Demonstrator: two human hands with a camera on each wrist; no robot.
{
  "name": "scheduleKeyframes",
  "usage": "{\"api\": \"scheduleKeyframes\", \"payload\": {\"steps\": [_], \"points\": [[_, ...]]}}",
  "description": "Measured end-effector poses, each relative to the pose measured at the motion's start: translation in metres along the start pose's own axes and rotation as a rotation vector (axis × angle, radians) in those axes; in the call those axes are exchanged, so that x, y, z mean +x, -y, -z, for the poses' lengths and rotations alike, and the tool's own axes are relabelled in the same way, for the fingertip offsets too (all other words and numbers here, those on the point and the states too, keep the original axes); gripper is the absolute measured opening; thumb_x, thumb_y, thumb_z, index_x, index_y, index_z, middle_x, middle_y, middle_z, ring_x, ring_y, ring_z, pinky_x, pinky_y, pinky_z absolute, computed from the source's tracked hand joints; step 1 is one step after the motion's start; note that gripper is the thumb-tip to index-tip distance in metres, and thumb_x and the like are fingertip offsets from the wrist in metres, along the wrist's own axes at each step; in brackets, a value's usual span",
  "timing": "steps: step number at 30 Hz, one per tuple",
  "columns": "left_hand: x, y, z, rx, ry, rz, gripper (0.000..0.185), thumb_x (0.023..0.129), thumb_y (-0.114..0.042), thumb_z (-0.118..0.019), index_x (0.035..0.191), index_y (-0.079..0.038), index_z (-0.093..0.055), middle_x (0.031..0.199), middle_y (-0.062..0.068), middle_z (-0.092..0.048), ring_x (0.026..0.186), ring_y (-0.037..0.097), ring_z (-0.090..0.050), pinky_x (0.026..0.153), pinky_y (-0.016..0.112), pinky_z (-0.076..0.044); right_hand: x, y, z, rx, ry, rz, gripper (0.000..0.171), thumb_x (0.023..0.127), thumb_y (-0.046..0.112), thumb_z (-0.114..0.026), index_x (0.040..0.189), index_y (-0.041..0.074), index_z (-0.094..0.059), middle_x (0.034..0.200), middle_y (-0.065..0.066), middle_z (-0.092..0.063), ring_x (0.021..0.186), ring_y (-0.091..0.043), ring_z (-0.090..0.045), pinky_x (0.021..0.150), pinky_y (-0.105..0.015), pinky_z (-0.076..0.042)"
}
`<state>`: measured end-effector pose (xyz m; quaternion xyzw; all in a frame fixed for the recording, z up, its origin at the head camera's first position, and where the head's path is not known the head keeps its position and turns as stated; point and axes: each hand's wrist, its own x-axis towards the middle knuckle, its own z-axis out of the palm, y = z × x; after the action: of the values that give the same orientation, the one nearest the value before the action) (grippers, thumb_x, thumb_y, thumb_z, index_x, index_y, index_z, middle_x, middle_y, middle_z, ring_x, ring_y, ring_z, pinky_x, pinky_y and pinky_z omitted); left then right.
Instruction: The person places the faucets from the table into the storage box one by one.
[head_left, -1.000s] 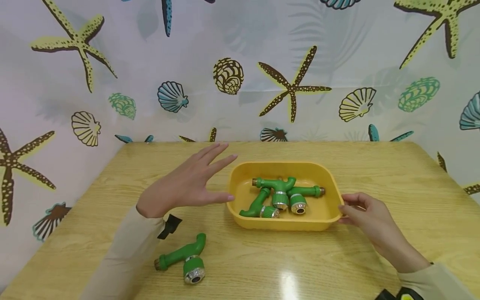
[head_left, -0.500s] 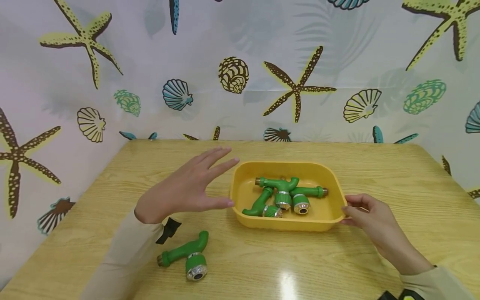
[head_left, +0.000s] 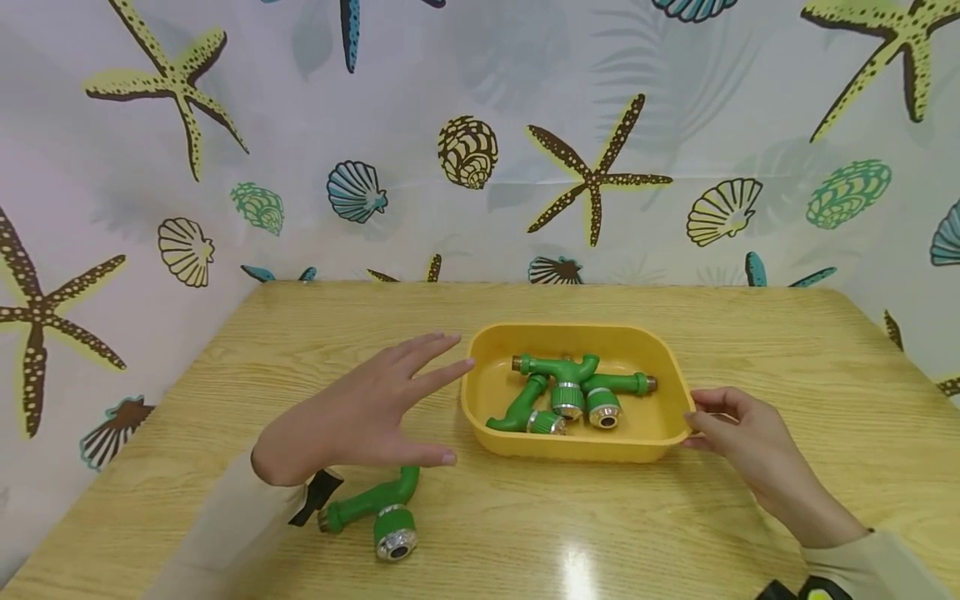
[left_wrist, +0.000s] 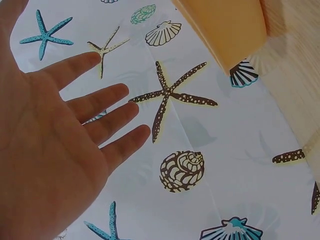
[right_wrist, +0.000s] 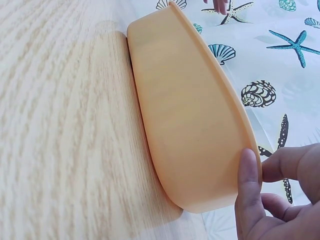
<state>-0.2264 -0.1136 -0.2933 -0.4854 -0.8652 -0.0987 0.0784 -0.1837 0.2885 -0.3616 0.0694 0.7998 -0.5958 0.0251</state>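
A yellow plastic tub (head_left: 577,450) stands on the wooden table, holding several green taps (head_left: 562,371) with chrome-ringed knobs. My right hand (head_left: 750,454) pinches the tub's right end at the rim between thumb and fingers; the right wrist view shows the thumb on the outside of the wall (right_wrist: 195,125). Left of the tub hangs my left hand (head_left: 367,408), fingers spread and thumb apart, with nothing in it. Below that hand another green tap (head_left: 393,525) lies on the table, its spout partly hidden behind the hand.
The wood-grain table (head_left: 660,533) reaches back to a pale cloth (head_left: 420,217) printed with starfish and shells, which also rises along both sides. A black strap piece (head_left: 315,496) sits at my left cuff.
My left hand has drawn back from the tub's left rim, down and slightly left, now overlapping the loose tap. The right hand keeps its hold; the whole view shifted slightly.
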Motion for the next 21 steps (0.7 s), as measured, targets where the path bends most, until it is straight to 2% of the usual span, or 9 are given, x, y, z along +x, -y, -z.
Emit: {"api": "scheduleKeyframes", "payload": {"steps": [4,7,11,16,21], "points": [[-0.005,-0.001,-0.001,0.001,-0.026,-0.025,0.087,0.086,-0.072,-0.048,0.148,-0.011,-0.041,0.154,0.014,-0.028,0.138,0.035,-0.029,0.104,0.057,-0.032,0.000,0.000,0.000,-0.006,0.001,0.005,0.041,0.097,0.002,-0.054,0.130,-0.018,-0.039,0.111,-0.017,-0.050,0.082,-0.008,-0.062,0.074,-0.028,-0.055],[-0.011,0.000,-0.002,0.002,-0.038,-0.037,0.086,0.087,-0.073,-0.044,0.146,-0.011,-0.043,0.153,0.014,-0.031,0.137,0.035,-0.032,0.103,0.056,-0.033,0.000,0.000,0.000,-0.004,0.000,0.005,0.041,0.097,0.002,-0.054,0.130,-0.018,-0.039,0.111,-0.016,-0.050,0.082,-0.007,-0.062,0.074,-0.028,-0.055],[-0.019,0.002,-0.003,0.012,-0.022,-0.031,0.083,0.087,-0.070,-0.050,0.145,-0.011,-0.045,0.151,0.014,-0.034,0.135,0.035,-0.035,0.103,0.055,-0.035,0.001,-0.001,0.000,-0.012,-0.003,-0.001,0.041,0.097,0.001,-0.054,0.130,-0.018,-0.038,0.111,-0.016,-0.049,0.082,-0.006,-0.062,0.074,-0.028,-0.055],[-0.029,0.002,-0.005,0.019,0.039,-0.013,0.083,0.084,-0.065,-0.061,0.147,-0.013,-0.044,0.151,0.013,-0.034,0.135,0.033,-0.035,0.103,0.053,-0.035,0.001,-0.003,0.000,-0.029,0.001,-0.009,0.043,0.098,0.003,-0.053,0.131,-0.018,-0.037,0.112,-0.017,-0.049,0.082,-0.006,-0.061,0.074,-0.028,-0.055],[-0.040,0.002,-0.014,0.020,0.056,-0.045,0.081,0.086,-0.064,-0.059,0.145,-0.010,-0.045,0.149,0.015,-0.036,0.133,0.033,-0.038,0.102,0.052,-0.037,0.003,-0.003,-0.001,-0.028,0.006,-0.004,0.042,0.097,0.003,-0.054,0.131,-0.018,-0.038,0.111,-0.014,-0.049,0.082,-0.005,-0.062,0.074,-0.028,-0.055]]}}
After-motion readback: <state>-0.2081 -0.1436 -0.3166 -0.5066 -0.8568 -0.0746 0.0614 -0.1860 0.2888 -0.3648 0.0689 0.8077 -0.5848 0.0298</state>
